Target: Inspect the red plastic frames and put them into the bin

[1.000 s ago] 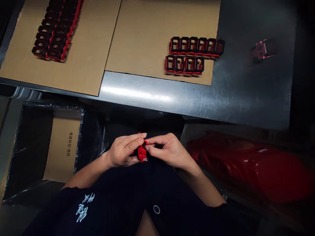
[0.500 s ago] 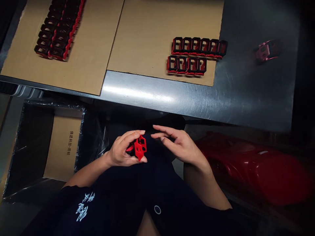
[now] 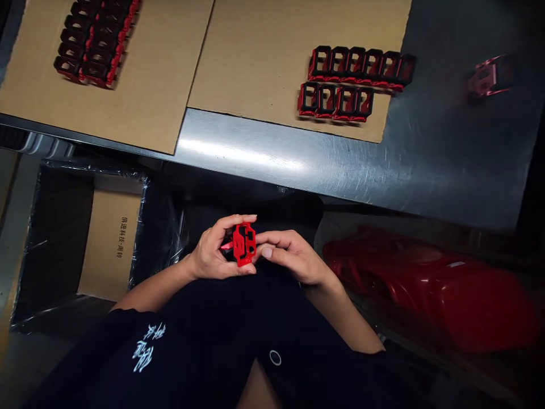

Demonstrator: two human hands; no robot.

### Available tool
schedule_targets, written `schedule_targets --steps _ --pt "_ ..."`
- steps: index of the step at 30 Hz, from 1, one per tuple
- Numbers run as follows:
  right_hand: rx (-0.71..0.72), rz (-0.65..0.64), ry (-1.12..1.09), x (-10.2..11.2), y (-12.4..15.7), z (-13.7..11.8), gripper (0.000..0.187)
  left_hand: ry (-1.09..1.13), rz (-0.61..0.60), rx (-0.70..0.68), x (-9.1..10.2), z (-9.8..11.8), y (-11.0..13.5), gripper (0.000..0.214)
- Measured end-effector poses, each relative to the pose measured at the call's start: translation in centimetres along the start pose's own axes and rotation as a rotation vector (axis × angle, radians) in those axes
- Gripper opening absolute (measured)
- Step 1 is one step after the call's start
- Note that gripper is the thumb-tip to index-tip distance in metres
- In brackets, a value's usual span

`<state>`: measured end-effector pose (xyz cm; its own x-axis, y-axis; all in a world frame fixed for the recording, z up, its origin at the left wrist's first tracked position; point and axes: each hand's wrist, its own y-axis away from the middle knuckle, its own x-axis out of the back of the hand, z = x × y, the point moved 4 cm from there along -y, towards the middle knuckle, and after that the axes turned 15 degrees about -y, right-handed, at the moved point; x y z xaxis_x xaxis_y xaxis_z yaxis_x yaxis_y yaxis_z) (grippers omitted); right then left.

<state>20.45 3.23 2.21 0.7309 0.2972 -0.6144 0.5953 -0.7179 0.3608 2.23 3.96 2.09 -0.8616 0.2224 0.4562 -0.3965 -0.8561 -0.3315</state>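
A left hand (image 3: 212,251) clamps a red, angular, plastic-looking frame (image 3: 239,245) by opposite ends, apparently leaving its face clear for the curled right hand (image 3: 298,258) just beside it, whose own grip is unclear.

We've got a brushed metal table (image 3: 264,142) slanting across the top of the frame, partly covered by two cardboard sheets (image 3: 157,74), with a bright glare around the upper middle. Over at left we have an open box (image 3: 59,227) with plastic over its rim, plus a bit of dull grey floor (image 3: 25,358) at lower left. Our lighting's pretty patchy, honestly, and the far right edge goes nearly black.
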Motion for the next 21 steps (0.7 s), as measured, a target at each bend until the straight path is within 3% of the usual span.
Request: schedule_targets --steps 6,15,21 --pt "0.003 0.003 0.028 -0.4 -0.3 -0.4 0.031 0.100 -0.021 0.062 -0.3 -0.4 0.2 0.098" --pt "-0.112 -0.013 -0.066 -0.6 -0.7 0.8 0.038 0.332 -0.049 0.191 -1.1 -1.0 1.1 0.093" --pt "-0.099 0.018 -0.121 -0.8 -0.7 0.8 0.039 0.283 -0.064 0.208 -1.1 -0.8 0.9 0.092"
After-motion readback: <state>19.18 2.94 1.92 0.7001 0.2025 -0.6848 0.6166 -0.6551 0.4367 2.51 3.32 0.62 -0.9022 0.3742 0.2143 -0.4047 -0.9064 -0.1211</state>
